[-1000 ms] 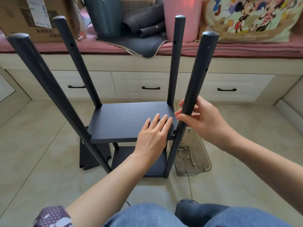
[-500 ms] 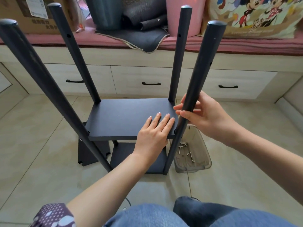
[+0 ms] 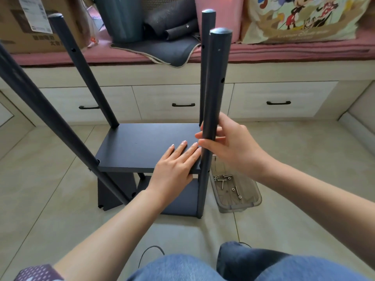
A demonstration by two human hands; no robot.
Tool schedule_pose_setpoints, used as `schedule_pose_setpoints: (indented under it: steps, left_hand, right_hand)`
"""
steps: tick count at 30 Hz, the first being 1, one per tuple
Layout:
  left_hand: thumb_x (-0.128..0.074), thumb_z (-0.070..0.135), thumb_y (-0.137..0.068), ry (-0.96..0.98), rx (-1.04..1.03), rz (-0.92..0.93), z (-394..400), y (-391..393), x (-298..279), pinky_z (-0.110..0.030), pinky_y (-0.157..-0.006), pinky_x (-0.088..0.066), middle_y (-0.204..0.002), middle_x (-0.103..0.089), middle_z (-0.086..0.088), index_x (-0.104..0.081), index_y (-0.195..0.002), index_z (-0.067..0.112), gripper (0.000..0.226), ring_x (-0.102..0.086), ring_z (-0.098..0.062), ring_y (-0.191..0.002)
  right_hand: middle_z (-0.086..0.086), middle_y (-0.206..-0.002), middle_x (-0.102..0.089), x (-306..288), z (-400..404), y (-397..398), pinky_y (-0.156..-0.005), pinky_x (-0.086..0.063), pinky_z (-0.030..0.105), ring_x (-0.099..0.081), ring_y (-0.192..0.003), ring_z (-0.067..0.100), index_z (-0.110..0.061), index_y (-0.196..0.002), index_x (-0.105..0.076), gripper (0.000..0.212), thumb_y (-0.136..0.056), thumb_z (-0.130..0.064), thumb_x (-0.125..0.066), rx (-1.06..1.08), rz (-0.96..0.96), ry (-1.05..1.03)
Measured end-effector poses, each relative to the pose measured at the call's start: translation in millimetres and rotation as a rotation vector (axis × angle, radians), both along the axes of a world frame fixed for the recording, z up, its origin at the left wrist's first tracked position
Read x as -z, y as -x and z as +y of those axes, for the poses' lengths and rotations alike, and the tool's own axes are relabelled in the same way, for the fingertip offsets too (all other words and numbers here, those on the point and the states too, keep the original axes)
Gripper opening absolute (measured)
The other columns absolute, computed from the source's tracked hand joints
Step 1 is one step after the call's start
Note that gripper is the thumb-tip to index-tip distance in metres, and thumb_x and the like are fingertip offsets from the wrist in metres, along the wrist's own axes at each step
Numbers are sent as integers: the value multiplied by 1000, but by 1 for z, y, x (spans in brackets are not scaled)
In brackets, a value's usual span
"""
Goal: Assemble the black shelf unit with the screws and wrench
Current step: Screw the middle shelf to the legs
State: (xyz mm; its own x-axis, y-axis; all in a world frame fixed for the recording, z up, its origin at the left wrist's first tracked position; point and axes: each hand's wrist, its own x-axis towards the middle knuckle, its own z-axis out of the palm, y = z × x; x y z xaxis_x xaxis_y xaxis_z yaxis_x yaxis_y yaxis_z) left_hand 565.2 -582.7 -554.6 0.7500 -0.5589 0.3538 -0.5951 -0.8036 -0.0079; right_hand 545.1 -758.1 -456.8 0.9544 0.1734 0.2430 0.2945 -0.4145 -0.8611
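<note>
A black shelf unit stands on the tiled floor with several round black poles rising from it. Its upper shelf board [image 3: 142, 147] lies level, and a lower board [image 3: 182, 199] shows beneath. My left hand [image 3: 174, 169] rests flat on the upper board's near right corner, fingers straight. My right hand [image 3: 229, 147] grips the near right pole [image 3: 213, 94], which stands close to upright. Silver screws [image 3: 225, 181] lie in a clear plastic tray [image 3: 251, 201] just right of the unit. No wrench is visible.
A loose black panel [image 3: 113, 191] leans behind the near left pole. White drawers with black handles [image 3: 183, 104] run along the back under a pink cushion holding a cardboard box [image 3: 30, 23], dark mats and a printed bag [image 3: 304, 19]. A thin cable [image 3: 150, 252] lies by my knees.
The near right pole has swung from a rightward lean to nearly upright in my right hand. The view has shifted, bringing the unit's left poles further left. My left hand stays on the board.
</note>
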Motion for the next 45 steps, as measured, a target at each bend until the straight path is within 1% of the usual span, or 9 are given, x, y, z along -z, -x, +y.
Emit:
schedule_pose_setpoints:
  steps: [6,9,12,18,23,29,35,41,45]
  left_hand:
    - [-57,45,-93,-25,-76,136,0,-1,4,-51,-124,-12,-165,-22,5,-25,-158,21,77,-12,-24,-154]
    - [-49,65,-89,-19,-96,170,2,-3,3,-51,-125,-8,-165,-16,9,-18,-160,26,86,-5,-18,-155]
    - [-34,79,-86,13,-151,175,-5,0,2,-51,-124,-10,-164,-20,10,-25,-158,27,90,-8,-17,-155]
    - [-55,63,-90,129,-225,81,-16,8,8,-55,-120,-23,-152,-47,3,-55,-143,19,69,-32,-21,-148]
    - [-56,60,-88,152,-231,45,-16,7,12,-53,-117,-30,-151,-49,4,-55,-143,22,67,-36,-22,-146]
    - [-54,56,-88,177,-229,-114,-17,5,21,-50,-112,-37,-140,-61,3,-64,-134,19,60,-47,-22,-140]
    - [-62,52,-87,191,-215,-196,-19,2,28,-50,-108,-40,-137,-63,0,-70,-126,17,53,-52,-23,-135]
    - [-64,49,-87,184,-210,-231,-21,1,28,-51,-105,-43,-136,-63,-2,-72,-121,14,50,-55,-25,-132]
    - [-65,47,-86,191,-204,-257,-22,-1,28,-52,-103,-45,-133,-65,-3,-74,-117,11,47,-57,-25,-130]
  right_hand:
    - [-6,-92,-70,3,6,-7,-80,-60,31,-70,-94,8,-22,-104,-54,28,-87,-12,-73,5,-22,5]
    - [-5,-93,-70,5,7,-10,-80,-60,27,-70,-95,6,-25,-105,-54,30,-86,-12,-74,-2,-34,-5]
    - [-4,-96,-70,8,8,-11,-79,-60,26,-70,-95,6,-24,-109,-56,32,-86,-12,-75,-6,-39,-35]
    - [-6,-96,-72,11,3,-14,-82,-60,29,-71,-94,5,-20,-105,-61,28,-84,-12,-77,-47,-20,-104]
    - [0,-104,-75,35,-23,-19,-87,-58,30,-72,-96,10,-14,-110,-65,31,-82,-20,-79,-69,115,-212]
    - [-6,-93,-75,116,-78,-29,-85,-58,32,-71,-90,9,-23,-96,-71,11,-86,-21,-74,127,256,-26]
    - [-7,-84,-68,206,-102,-46,-78,-48,23,-64,-85,13,-22,-89,-68,10,-86,-13,-73,217,492,173]
    - [8,-108,-70,274,-80,-73,-83,-43,24,-62,-106,23,-10,-102,-71,16,-90,-21,-69,114,687,433]
    - [14,-106,-70,304,-71,-87,-80,-47,30,-64,-103,29,-2,-103,-72,27,-93,-26,-67,112,809,551]
